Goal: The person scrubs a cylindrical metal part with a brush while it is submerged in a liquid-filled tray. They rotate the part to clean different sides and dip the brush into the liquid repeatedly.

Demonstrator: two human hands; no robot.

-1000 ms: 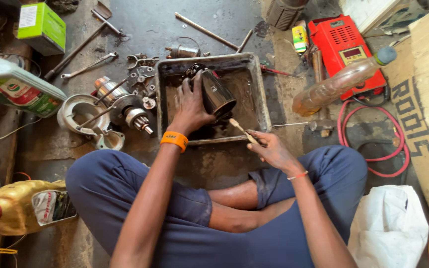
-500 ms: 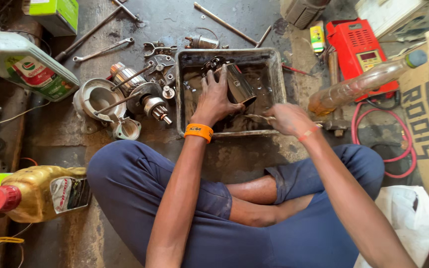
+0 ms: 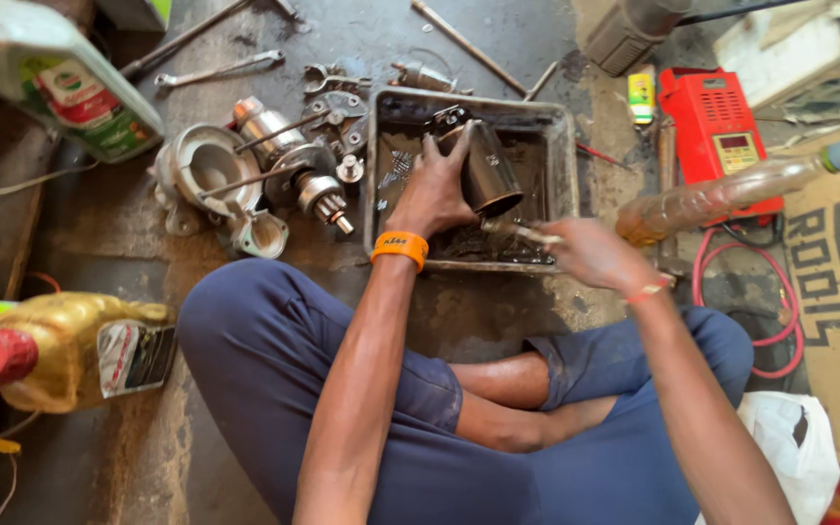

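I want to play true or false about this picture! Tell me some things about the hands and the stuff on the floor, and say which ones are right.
1. The left hand holds a dark metal cylinder over the metal tray. True.
2. The right hand is empty. False: it holds a small brush near the cylinder's open end.
3. An orange wristband is on the left wrist. True.
4. The red box sits inside the tray. False: it lies on the floor to the tray's right.
5. A golden bottle with a red cap lies by the left knee. True.
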